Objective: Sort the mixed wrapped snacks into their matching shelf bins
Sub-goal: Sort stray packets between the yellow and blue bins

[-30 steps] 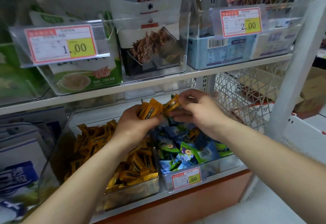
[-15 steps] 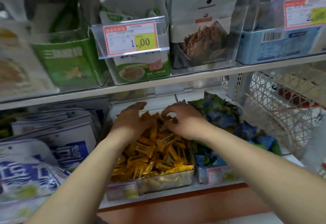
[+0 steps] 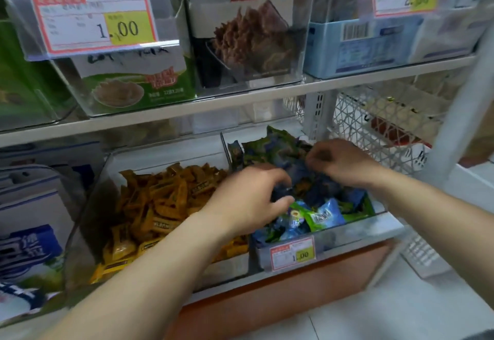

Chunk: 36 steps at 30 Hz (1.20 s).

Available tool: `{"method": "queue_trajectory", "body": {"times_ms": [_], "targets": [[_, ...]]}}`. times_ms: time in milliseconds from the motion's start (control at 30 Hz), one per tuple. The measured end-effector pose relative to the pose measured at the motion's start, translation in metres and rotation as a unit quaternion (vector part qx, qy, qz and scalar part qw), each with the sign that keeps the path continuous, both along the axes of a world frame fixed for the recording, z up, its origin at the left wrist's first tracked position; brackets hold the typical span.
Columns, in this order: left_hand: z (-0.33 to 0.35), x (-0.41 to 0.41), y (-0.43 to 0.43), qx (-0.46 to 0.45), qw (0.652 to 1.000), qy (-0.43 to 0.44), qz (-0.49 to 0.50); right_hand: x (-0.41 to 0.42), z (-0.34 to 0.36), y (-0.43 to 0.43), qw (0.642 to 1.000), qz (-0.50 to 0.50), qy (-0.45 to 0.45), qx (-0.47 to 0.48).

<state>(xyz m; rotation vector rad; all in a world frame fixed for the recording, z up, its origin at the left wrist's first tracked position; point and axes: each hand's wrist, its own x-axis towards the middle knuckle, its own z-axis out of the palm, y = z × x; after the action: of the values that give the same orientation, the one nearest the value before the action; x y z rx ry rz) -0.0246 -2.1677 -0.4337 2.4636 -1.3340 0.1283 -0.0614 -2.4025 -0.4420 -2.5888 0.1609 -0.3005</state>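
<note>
Lower shelf, two clear bins are set side by side. In the left bin (image 3: 88,219), at 8 o'clock in view, orange-wrapped snacks (image 3: 160,200) are heaped. In the right bin (image 3: 347,235), at 4 o'clock, blue and green wrapped snacks (image 3: 323,215) are piled. Both hands are held over the right bin, apart. A dark blue wrapper (image 3: 280,192) is gripped by the left hand (image 3: 246,203) at the pile's 9 o'clock edge. The fingers of the right hand (image 3: 344,164) are curled into the pile at 1 o'clock; whether a wrapper is held cannot be told through the blur.
</note>
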Motion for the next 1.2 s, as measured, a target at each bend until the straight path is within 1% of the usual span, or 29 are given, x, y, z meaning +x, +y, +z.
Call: {"method": "queue_trajectory", "body": {"times_ms": [33,100,200,267,333,367,467,533,633,733,833,967,1033,1100,1200], "targets": [[-0.004,0.000,-0.007,0.026,1.000,-0.002,0.002,0.000,-0.003,-0.002,0.999,0.013,0.036,-0.022],[-0.010,0.002,-0.018,0.069,0.997,-0.019,0.007,0.002,-0.007,0.000,0.994,0.041,0.093,-0.035],[-0.014,0.004,-0.028,0.126,0.990,-0.066,-0.013,0.008,-0.012,0.001,0.990,0.060,0.122,-0.039],[-0.014,0.006,-0.032,0.170,0.981,-0.089,-0.031,0.009,-0.014,0.000,0.984,0.069,0.160,-0.034],[-0.012,0.010,-0.034,0.200,0.976,-0.084,-0.028,0.010,-0.017,0.000,0.976,0.088,0.197,-0.028],[-0.011,0.011,-0.034,0.207,0.975,-0.076,-0.022,0.012,-0.019,0.002,0.975,0.094,0.201,-0.015],[-0.009,0.016,-0.033,0.208,0.976,-0.054,-0.017,0.017,-0.024,0.007,0.982,0.080,0.169,-0.004],[-0.009,0.017,-0.030,0.202,0.979,-0.037,-0.020,0.019,-0.028,0.010,0.984,0.057,0.168,-0.003],[-0.011,0.018,-0.027,0.185,0.982,-0.037,-0.024,0.021,-0.032,0.011,0.986,0.025,0.164,0.028],[-0.012,0.017,-0.026,0.165,0.985,-0.043,-0.027,0.018,-0.027,0.010,0.991,-0.005,0.112,0.067],[-0.012,0.016,-0.026,0.156,0.987,-0.041,-0.025,0.011,-0.016,0.003,0.996,0.000,0.072,0.055],[-0.010,0.016,-0.026,0.163,0.986,-0.023,-0.016,-0.003,0.001,-0.007,0.995,-0.001,0.067,0.069],[-0.010,0.016,-0.026,0.162,0.987,-0.012,-0.006,-0.008,0.008,-0.010,0.994,-0.019,0.042,0.097],[-0.009,0.015,-0.027,0.147,0.989,0.001,0.012,-0.010,0.014,-0.013,0.989,-0.036,0.007,0.146],[-0.009,0.013,-0.032,0.088,0.995,0.026,0.050,-0.014,0.019,-0.011,0.974,-0.042,-0.003,0.224]]}}
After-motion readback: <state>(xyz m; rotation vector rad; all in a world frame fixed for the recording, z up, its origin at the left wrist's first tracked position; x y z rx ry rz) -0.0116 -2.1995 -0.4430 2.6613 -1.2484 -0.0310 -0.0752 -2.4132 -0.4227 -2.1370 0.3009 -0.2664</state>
